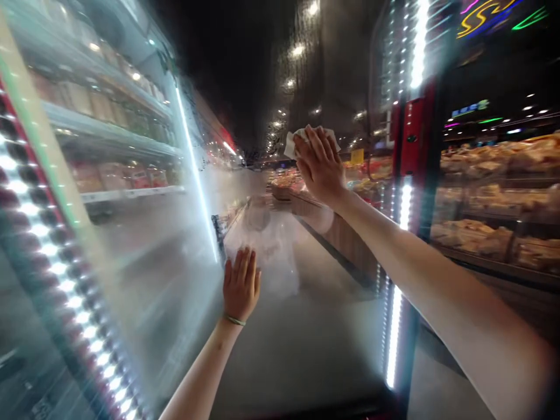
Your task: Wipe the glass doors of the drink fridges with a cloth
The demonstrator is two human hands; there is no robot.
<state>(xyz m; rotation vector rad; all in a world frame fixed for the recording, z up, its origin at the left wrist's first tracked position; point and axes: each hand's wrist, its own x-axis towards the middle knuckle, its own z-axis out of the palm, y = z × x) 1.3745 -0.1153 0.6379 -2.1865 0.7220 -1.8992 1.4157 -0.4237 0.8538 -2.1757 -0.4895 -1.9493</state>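
Note:
My right hand (pixel 322 166) is raised, its palm pressing a crumpled white cloth (pixel 290 146) against a glass door (pixel 262 326). The cloth shows past the fingertips and may be a paper wipe; I cannot tell which. Lower and to the left, my left hand (pixel 240 281) lies flat against the same pane with its fingers stretched out and nothing in it. A thin band (pixel 235 320) circles the left wrist. Mist and faint reflections cover much of the glass, with small droplets in its upper part.
Lit refrigerated shelves (pixel 131 192) with packaged goods stand on the left. A bright LED strip (pixel 396 332) runs along the door's red and dark frame (pixel 413 143) on the right. Beyond it, a tiered display (pixel 494 192) holds packed food. An aisle shows through the glass.

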